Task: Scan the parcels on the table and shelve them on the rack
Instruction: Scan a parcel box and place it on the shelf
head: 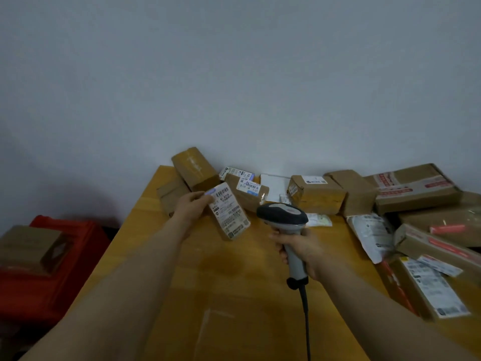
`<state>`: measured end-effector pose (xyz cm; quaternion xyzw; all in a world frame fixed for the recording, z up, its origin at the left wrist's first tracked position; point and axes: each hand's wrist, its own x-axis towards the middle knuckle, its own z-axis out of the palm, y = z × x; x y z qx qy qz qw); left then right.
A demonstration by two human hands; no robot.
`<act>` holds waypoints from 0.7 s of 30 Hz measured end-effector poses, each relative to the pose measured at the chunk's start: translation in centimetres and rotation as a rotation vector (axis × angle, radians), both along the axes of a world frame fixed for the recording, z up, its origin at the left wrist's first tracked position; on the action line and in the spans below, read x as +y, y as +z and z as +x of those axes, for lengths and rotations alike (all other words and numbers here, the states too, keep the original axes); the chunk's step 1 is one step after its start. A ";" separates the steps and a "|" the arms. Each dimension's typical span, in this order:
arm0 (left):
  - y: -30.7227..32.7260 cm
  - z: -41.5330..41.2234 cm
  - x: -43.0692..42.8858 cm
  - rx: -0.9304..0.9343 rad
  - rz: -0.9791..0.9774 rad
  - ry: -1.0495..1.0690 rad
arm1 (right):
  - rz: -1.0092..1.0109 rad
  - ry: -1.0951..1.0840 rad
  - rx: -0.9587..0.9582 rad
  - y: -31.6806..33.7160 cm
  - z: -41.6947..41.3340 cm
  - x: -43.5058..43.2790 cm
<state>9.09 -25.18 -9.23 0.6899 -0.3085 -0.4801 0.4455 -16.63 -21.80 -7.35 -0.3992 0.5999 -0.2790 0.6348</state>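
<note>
My left hand (pixel 191 207) grips a small cardboard parcel (pixel 229 212) by its left edge, held above the yellow table (pixel 234 295) with its white shipping label facing me. A bluish spot of light falls on the label's top left corner. My right hand (pixel 302 247) holds the grey handle of a barcode scanner (pixel 282 217), whose dark head points left toward the parcel; its black cable hangs down to the frame's bottom. Several brown parcels (pixel 316 194) lie along the table's far edge and right side. The rack is out of view.
A red crate (pixel 49 272) with a cardboard box (pixel 28 246) on it stands on the floor left of the table. A white plastic mailer (pixel 372 235) and flat labelled boxes (pixel 426 285) crowd the table's right side. A plain wall rises behind.
</note>
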 end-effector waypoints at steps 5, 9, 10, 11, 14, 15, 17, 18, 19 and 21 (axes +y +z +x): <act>5.1 -3.1 7.4 0.275 -0.102 -0.040 | -0.074 -0.095 -0.113 2.8 -1.2 3.0; 8.1 -6.3 13.8 0.324 -0.107 -0.008 | -0.103 0.048 -0.176 4.4 -2.5 7.3; 8.6 -7.0 15.4 0.330 -0.111 0.002 | -0.106 0.075 -0.184 4.7 -2.7 8.4; 9.1 -7.6 16.9 0.339 -0.122 0.020 | -0.108 0.092 -0.199 5.1 -2.8 9.4; 9.9 -8.8 21.2 0.402 -0.164 0.057 | -0.133 0.109 -0.257 6.4 -2.7 12.0; 10.1 -9.1 22.5 0.426 -0.164 0.046 | -0.140 0.114 -0.273 6.9 -2.6 12.7; 10.5 -9.5 24.6 0.428 -0.147 0.014 | -0.161 0.147 -0.276 7.9 -2.2 14.1; 10.7 -9.6 25.5 0.401 -0.141 0.014 | -0.186 0.168 -0.258 8.4 -2.0 14.7; 11.1 -9.5 26.2 0.357 -0.137 0.030 | -0.221 0.183 -0.230 8.8 -1.8 15.3; 11.8 -9.0 27.4 0.224 -0.123 0.095 | -0.307 0.201 -0.163 9.6 -1.7 16.3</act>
